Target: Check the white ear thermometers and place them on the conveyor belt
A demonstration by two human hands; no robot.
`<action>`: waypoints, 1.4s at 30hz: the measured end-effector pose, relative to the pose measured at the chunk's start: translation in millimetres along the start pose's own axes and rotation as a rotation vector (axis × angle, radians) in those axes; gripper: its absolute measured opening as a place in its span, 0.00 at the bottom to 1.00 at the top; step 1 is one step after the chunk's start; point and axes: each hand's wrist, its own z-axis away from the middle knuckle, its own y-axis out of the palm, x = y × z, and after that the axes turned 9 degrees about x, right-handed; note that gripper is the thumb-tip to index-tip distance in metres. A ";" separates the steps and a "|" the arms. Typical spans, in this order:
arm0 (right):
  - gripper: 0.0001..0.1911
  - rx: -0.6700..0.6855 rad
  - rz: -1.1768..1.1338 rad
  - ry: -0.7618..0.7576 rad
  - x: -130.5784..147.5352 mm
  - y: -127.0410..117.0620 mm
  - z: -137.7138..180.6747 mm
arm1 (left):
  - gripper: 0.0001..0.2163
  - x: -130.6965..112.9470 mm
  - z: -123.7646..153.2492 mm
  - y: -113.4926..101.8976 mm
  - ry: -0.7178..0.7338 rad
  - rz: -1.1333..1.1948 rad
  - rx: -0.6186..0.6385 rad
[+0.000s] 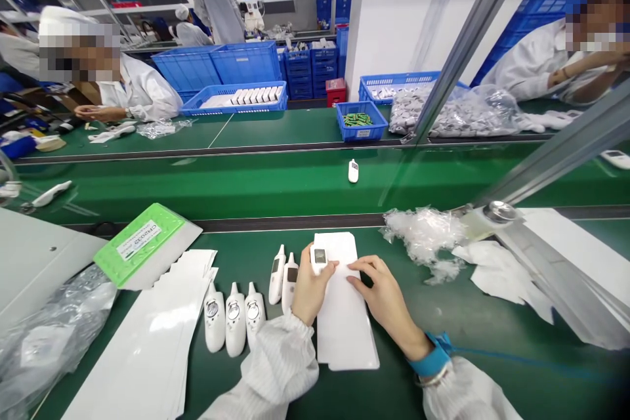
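Note:
My left hand (310, 289) is closed around a white ear thermometer (319, 257), its small grey screen facing up. Beneath it lies a stack of white sheets (344, 335). Over the sheets' right edge hovers or rests my right hand (381, 292), thumb and forefinger curved with their tips a little apart; nothing shows between them. A blue strap (430, 356) circles my right wrist. Left of my left hand lie two more thermometers (277, 275) with screens up. Several others (235, 318) lie with round metallic parts showing, one partly hidden by my sleeve.
Long white sheets (142, 341) and a green-topped CR2032 pack (142, 236) lie left. Crumpled clear plastic (428, 236) and a metal-topped container (501, 211) stand right. One thermometer (353, 171) is on the green belt (275, 184). Beyond sit blue bins (361, 123) and co-workers.

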 end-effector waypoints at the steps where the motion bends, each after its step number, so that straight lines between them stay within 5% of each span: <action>1: 0.07 -0.004 -0.002 0.006 -1.4 0.7 -1.3 | 0.25 1.6 -0.6 -0.1 -0.003 0.003 -0.002; 20: 0.04 -0.027 0.030 0.025 -0.2 1.5 -17.1 | 0.24 11.2 -8.7 -1.9 0.037 -0.027 -0.030; 35: 0.05 0.056 0.018 -0.120 22.5 -5.0 -12.0 | 0.20 5.6 -9.1 -1.8 0.063 -0.057 -0.020; 42: 0.05 0.180 -0.289 -0.169 63.2 -42.3 -10.8 | 0.19 -31.0 14.0 10.8 0.044 -0.002 0.199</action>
